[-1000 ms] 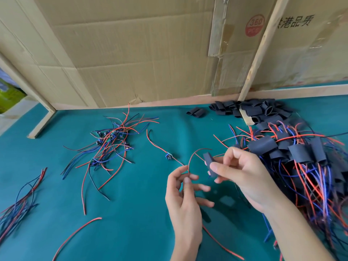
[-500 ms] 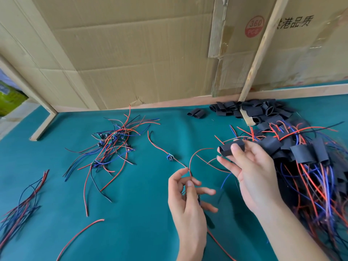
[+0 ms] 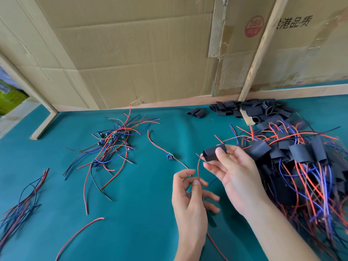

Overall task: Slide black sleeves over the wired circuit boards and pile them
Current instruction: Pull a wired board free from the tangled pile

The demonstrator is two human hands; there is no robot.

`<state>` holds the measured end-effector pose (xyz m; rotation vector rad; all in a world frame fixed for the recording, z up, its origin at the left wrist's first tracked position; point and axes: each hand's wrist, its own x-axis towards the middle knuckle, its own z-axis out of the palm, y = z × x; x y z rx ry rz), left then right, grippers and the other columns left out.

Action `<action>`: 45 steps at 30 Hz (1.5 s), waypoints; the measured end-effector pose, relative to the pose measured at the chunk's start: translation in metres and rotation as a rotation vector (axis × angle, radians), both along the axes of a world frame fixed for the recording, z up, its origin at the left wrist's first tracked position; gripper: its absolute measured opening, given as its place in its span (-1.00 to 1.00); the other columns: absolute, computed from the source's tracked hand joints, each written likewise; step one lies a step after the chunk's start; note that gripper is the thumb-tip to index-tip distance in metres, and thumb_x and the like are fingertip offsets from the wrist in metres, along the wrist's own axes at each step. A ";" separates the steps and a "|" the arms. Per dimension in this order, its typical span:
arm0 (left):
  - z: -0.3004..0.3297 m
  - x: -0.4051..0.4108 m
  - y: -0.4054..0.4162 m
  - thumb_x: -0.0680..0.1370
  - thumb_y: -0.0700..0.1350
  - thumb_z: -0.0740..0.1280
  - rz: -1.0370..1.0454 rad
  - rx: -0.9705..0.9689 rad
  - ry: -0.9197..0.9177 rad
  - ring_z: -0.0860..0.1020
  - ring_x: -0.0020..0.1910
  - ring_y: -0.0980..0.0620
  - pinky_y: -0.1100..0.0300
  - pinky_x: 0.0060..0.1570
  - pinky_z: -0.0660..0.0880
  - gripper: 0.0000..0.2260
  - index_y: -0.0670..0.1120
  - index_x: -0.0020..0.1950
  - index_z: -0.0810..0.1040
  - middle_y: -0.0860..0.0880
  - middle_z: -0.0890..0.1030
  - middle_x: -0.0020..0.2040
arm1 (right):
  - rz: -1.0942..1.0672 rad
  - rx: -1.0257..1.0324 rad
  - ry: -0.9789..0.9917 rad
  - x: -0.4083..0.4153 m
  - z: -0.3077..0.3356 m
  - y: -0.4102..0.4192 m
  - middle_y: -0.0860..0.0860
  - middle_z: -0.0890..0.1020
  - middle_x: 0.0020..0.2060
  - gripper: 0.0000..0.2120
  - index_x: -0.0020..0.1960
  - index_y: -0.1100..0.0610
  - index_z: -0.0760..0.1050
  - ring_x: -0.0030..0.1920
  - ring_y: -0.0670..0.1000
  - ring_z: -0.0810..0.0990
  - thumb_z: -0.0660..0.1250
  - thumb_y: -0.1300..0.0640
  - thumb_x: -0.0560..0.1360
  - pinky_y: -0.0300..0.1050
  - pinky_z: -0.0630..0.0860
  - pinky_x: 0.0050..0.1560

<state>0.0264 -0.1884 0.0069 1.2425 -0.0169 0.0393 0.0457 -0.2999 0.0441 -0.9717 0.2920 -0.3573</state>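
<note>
Now my right hand pinches a sleeve beside the pile; left hand pinches its red wire. Next, I'd pile it.

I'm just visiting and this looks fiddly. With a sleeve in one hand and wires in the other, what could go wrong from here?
Three risks, as I judge them:
1. The right hand pinches the black tubular sleeve lightly; it could slip off the thin red wire.
2. The left hand holds wires only loosely, so they may pull free.
3. The big pile of sleeved red and blue wires lies right beside, and loose strands could snag.
</note>
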 end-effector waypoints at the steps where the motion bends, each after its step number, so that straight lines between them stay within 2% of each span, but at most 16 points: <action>1: 0.000 0.000 0.000 0.69 -0.37 0.14 -0.009 0.010 0.003 0.61 -0.42 -0.15 0.15 -0.55 0.48 -0.67 0.05 0.04 0.52 -0.09 0.60 -0.17 | 0.016 0.004 0.002 0.000 -0.001 0.002 0.09 0.68 -0.16 -0.97 0.06 0.23 0.51 -0.17 0.13 0.66 0.34 0.30 0.63 -0.08 0.67 -0.09; 3: 0.000 0.001 0.000 0.68 -0.37 0.15 -0.017 0.029 0.004 0.62 -0.41 -0.15 0.15 -0.54 0.49 -0.67 0.06 0.04 0.51 -0.10 0.61 -0.16 | 0.022 -0.007 0.001 -0.001 -0.002 0.004 0.13 0.66 -0.14 -0.84 0.17 0.20 0.51 -0.20 0.12 0.66 0.37 0.31 0.60 -0.05 0.67 -0.09; 6: 0.000 0.001 0.000 0.68 -0.37 0.15 -0.020 0.040 0.000 0.62 -0.41 -0.14 0.15 -0.53 0.50 -0.65 0.08 0.04 0.51 -0.09 0.62 -0.16 | -0.005 -0.215 -0.011 -0.003 -0.003 0.004 0.08 0.69 -0.15 -0.69 0.27 0.12 0.51 -0.20 0.09 0.72 0.42 0.32 0.57 -0.05 0.69 -0.09; 8: 0.000 0.001 0.000 0.68 -0.37 0.15 -0.013 0.041 -0.007 0.62 -0.40 -0.13 0.15 -0.53 0.50 -0.65 0.08 0.03 0.50 -0.10 0.63 -0.15 | -0.049 -0.299 -0.020 -0.003 -0.004 0.004 0.01 0.69 -0.18 -0.70 0.26 0.11 0.50 -0.21 0.05 0.73 0.42 0.32 0.57 -0.08 0.69 -0.10; 13: -0.001 0.000 0.001 0.69 -0.37 0.14 0.012 0.039 -0.019 0.63 -0.38 -0.11 0.13 -0.53 0.51 -0.63 0.10 0.02 0.49 -0.09 0.63 -0.14 | -0.213 -0.243 -0.032 -0.001 -0.003 -0.004 0.14 0.66 -0.03 -0.77 0.18 0.14 0.49 -0.13 0.05 0.72 0.39 0.35 0.59 -0.06 0.67 -0.07; 17: -0.002 0.001 0.001 0.69 -0.38 0.11 0.064 0.015 -0.026 0.62 -0.39 -0.10 0.14 -0.54 0.50 -0.59 0.15 0.02 0.49 -0.06 0.59 -0.17 | -0.441 -0.670 -0.054 -0.002 -0.007 -0.009 -0.06 0.69 0.01 -0.75 0.13 0.01 0.44 -0.11 -0.03 0.76 0.40 0.29 0.60 -0.25 0.62 -0.03; 18: -0.003 0.001 0.001 0.70 -0.38 0.11 0.077 0.011 -0.028 0.61 -0.39 -0.10 0.14 -0.55 0.49 -0.59 0.15 0.02 0.49 -0.05 0.59 -0.18 | -0.463 -0.710 -0.053 -0.002 -0.009 -0.009 -0.08 0.69 0.00 -0.75 0.12 -0.02 0.44 -0.10 -0.04 0.76 0.40 0.27 0.60 -0.28 0.61 -0.04; 22: -0.004 0.001 0.001 0.70 -0.37 0.11 0.084 -0.001 -0.031 0.62 -0.39 -0.11 0.14 -0.55 0.49 -0.59 0.16 0.03 0.49 -0.05 0.58 -0.18 | -0.451 -0.591 -0.050 0.001 -0.013 -0.007 -0.03 0.67 -0.02 -0.74 0.05 -0.07 0.43 -0.10 0.01 0.76 0.40 0.27 0.61 0.03 0.67 0.02; 23: -0.003 0.001 0.001 0.70 -0.37 0.11 0.081 -0.004 -0.030 0.62 -0.39 -0.11 0.14 -0.55 0.49 -0.59 0.16 0.02 0.49 -0.05 0.58 -0.18 | -0.446 -0.562 -0.060 0.001 -0.013 -0.007 -0.03 0.66 -0.03 -0.74 0.04 -0.06 0.43 -0.08 0.03 0.76 0.40 0.28 0.61 0.05 0.68 0.02; 26: -0.003 0.002 0.001 0.70 -0.37 0.10 0.079 -0.001 -0.036 0.62 -0.39 -0.11 0.15 -0.55 0.49 -0.58 0.16 0.02 0.49 -0.04 0.58 -0.19 | -0.420 -0.519 -0.076 0.002 -0.010 -0.006 0.03 0.65 0.00 -0.77 0.04 -0.02 0.44 -0.06 0.04 0.76 0.40 0.28 0.61 -0.01 0.70 0.01; 30: -0.003 0.001 0.000 0.70 -0.38 0.10 0.049 0.013 -0.037 0.62 -0.39 -0.12 0.14 -0.54 0.50 -0.59 0.15 0.03 0.48 -0.03 0.58 -0.19 | -0.286 -0.324 -0.093 0.004 -0.007 0.000 0.23 0.63 0.03 -0.86 0.07 0.16 0.45 -0.07 0.05 0.74 0.38 0.33 0.61 -0.05 0.69 -0.03; 32: -0.002 0.000 0.000 0.69 -0.38 0.10 0.032 0.014 -0.034 0.62 -0.39 -0.13 0.14 -0.53 0.50 -0.59 0.14 0.03 0.48 -0.03 0.58 -0.19 | -0.198 -0.199 -0.090 0.003 -0.006 0.003 0.22 0.63 0.01 -0.84 0.12 0.21 0.43 -0.09 0.09 0.73 0.37 0.33 0.61 -0.05 0.68 -0.03; 35: -0.001 0.000 0.000 0.69 -0.39 0.11 0.015 0.015 -0.032 0.62 -0.39 -0.13 0.14 -0.53 0.50 -0.60 0.13 0.03 0.47 -0.06 0.59 -0.19 | -0.053 -0.060 -0.047 0.001 -0.007 0.007 0.11 0.64 -0.11 -0.69 0.26 0.16 0.42 -0.17 0.14 0.70 0.41 0.31 0.58 -0.02 0.67 -0.03; 40: -0.001 -0.001 0.000 0.67 -0.39 0.15 0.026 0.000 0.001 0.64 -0.39 -0.17 0.15 -0.48 0.50 -0.69 0.04 0.08 0.44 -0.13 0.62 -0.20 | 0.128 -0.077 0.054 -0.001 -0.012 0.010 -0.02 0.68 -0.20 -0.48 0.37 0.06 0.43 -0.30 0.12 0.65 0.48 0.31 0.49 -0.07 0.64 -0.16; 42: -0.001 -0.001 0.000 0.67 -0.38 0.17 0.028 -0.002 0.004 0.64 -0.38 -0.18 0.17 -0.47 0.50 -0.75 -0.03 0.12 0.41 -0.14 0.64 -0.20 | 0.122 -0.136 0.065 -0.002 -0.012 0.008 -0.02 0.69 -0.22 -0.51 0.35 0.08 0.46 -0.30 0.08 0.66 0.48 0.36 0.49 -0.10 0.62 -0.18; 45: 0.000 -0.002 0.001 0.67 -0.37 0.20 0.038 0.029 -0.005 0.66 -0.36 -0.16 0.19 -0.46 0.48 -0.80 -0.06 0.14 0.40 -0.16 0.66 -0.19 | 0.079 -0.353 0.088 -0.002 -0.011 0.005 -0.01 0.72 -0.20 -0.60 0.24 0.12 0.55 -0.19 -0.03 0.70 0.51 0.36 0.47 -0.21 0.60 -0.13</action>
